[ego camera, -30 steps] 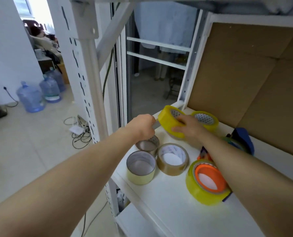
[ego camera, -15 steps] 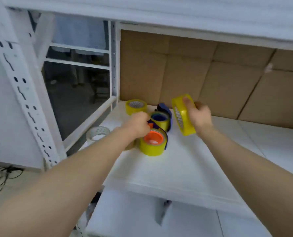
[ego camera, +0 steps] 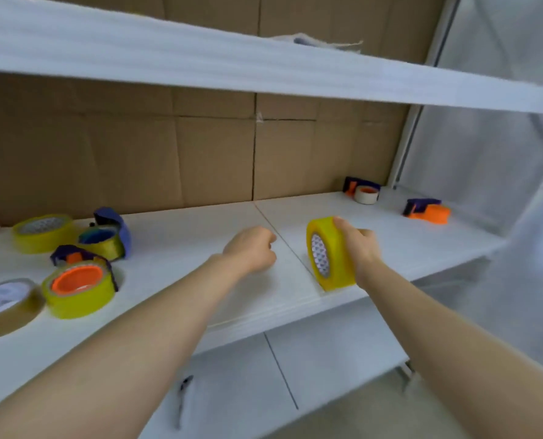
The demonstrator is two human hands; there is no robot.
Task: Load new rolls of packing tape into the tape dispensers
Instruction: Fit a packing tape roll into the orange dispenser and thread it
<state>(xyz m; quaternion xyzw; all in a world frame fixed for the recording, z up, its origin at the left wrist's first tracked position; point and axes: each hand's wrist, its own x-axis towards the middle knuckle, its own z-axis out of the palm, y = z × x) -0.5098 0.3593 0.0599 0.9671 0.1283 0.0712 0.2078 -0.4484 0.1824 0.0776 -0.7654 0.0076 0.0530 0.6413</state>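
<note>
The white shelf (ego camera: 175, 248) backs onto cardboard (ego camera: 216, 160). At its left end lie a yellow roll (ego camera: 42, 232), a blue dispenser (ego camera: 107, 237) touching an orange-hubbed dispenser (ego camera: 77, 288), and a brown roll (ego camera: 5, 307) just beside that. Far right sit a white-roll dispenser (ego camera: 363, 193) and an orange dispenser (ego camera: 428, 212), apart.
</note>
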